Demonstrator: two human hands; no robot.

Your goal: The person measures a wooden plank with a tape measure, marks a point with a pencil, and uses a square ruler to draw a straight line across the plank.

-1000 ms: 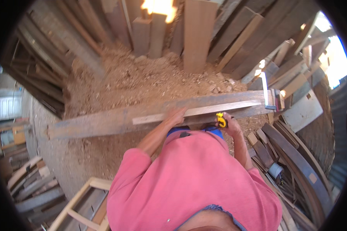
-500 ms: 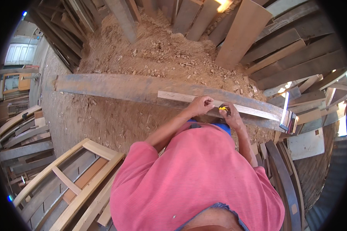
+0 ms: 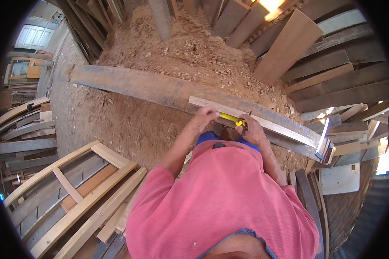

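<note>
A tape measure [image 3: 240, 124], yellow and dark, sits in my right hand [image 3: 254, 131], its fingers wrapped round it. A short length of yellow blade [image 3: 227, 117] runs out of it to the left. My left hand [image 3: 206, 117] pinches the free end of that blade; its fingertips are a little blurred. A thin dark stick-like piece pokes up from my right hand, its kind unclear. Just beyond both hands a pale wooden strip [image 3: 285, 129] lies along a long weathered plank [image 3: 134, 81]. The blade is on the near side of the strip.
Wood shavings [image 3: 186, 56] cover the ground past the plank. Boards [image 3: 289, 47] lean at the far right. A clamp-like metal piece [image 3: 323, 144] is at the plank's right end. A pale wooden frame [image 3: 78, 196] lies at the near left, with more lumber beside it.
My left hand has moved left from the tape measure, and a stretch of yellow blade now shows between my hands. The whole view has turned slightly.
</note>
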